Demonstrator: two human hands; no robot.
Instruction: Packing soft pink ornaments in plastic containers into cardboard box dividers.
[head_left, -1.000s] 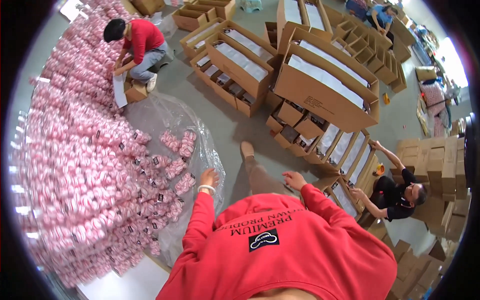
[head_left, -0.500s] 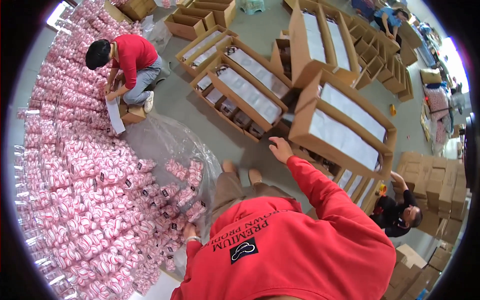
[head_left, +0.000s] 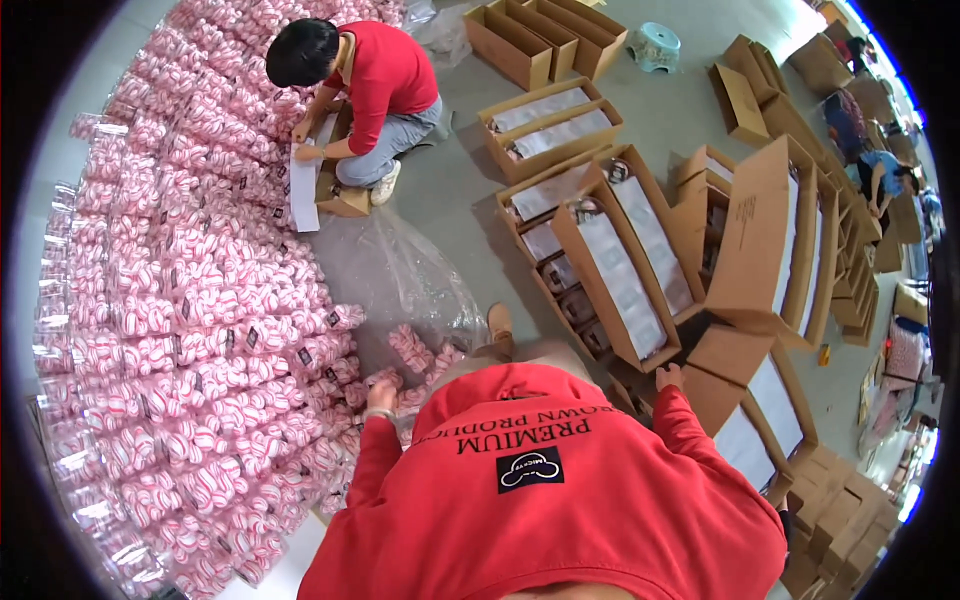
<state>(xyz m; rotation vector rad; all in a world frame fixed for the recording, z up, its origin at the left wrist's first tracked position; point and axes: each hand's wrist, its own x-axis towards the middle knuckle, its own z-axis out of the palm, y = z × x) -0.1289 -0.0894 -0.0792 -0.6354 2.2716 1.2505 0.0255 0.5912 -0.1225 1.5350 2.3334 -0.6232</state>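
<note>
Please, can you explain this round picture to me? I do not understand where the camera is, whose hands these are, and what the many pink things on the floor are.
The camera sits on a person's head and looks down, so the wide lens bends the edges. The red shirt below belongs to that person. Their left hand reaches into the pink-and-white striped packets covering the floor; I cannot tell whether it grips one. Their right hand rests at the edge of an open cardboard box. Clear plastic sheeting lies between. Another person in red crouches over a small box.
</note>
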